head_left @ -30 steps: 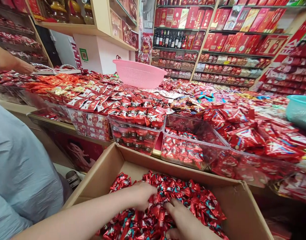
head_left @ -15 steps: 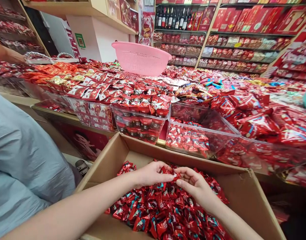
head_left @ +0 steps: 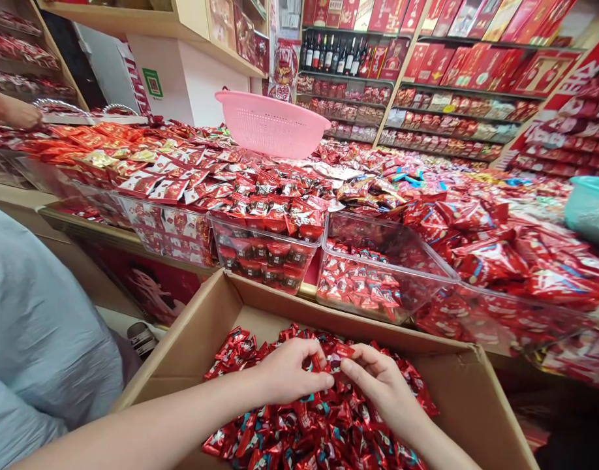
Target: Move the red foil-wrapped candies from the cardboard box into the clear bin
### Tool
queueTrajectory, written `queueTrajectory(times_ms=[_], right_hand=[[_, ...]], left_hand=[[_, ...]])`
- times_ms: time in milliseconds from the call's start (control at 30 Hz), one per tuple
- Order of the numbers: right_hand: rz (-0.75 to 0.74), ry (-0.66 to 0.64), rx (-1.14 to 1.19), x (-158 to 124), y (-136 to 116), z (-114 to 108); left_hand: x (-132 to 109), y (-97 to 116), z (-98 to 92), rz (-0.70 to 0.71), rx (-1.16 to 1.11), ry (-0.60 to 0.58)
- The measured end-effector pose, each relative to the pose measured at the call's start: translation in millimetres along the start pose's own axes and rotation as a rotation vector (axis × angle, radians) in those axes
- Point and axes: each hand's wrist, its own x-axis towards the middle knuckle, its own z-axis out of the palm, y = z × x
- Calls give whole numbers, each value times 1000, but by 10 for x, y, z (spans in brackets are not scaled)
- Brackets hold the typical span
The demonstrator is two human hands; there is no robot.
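A cardboard box (head_left: 480, 405) in front of me holds a heap of red wrapped candies (head_left: 323, 424). My left hand (head_left: 287, 372) and my right hand (head_left: 380, 382) meet over the heap, fingers curled and pinched on red candies between them. Just beyond the box stands a clear plastic bin (head_left: 378, 281), partly filled with the same kind of red candies. Left of it a second clear bin (head_left: 265, 251) is heaped full.
A long counter carries piles of red sweets, a pink colander basket (head_left: 273, 124) and a teal basket (head_left: 590, 209) at the right. Shelves of red boxes and bottles line the back. Another person in a light blue top (head_left: 40, 339) stands at my left; a hand (head_left: 15, 111) rests far left.
Both hands came up out of the candy heap and drew together, pinching candies between the fingertips. The view shifted slightly down and back.
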Motion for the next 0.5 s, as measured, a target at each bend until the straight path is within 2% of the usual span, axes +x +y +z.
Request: queueTrajectory(times_ms=[67, 167, 267, 333, 400, 500], right_hand=[[-44, -25, -91, -20, -99, -28], [-219, 19, -307, -49, -464, -131], [-359, 272, -395, 50, -990, -331], [-392, 421, -421, 256, -1309, -495], [-348, 418, -469, 571, -1524, -648], [-117, 261, -544, 1137, -1632, -803]], left_hand=[[-12, 19, -14, 9, -6, -12], [-20, 49, -30, -21, -133, -69], [-21, 59, -22, -52, -299, -122], [-24, 49, -5, -60, -380, -152], [-31, 31, 13, -75, -416, -172], [-45, 1, 25, -119, -417, -179]])
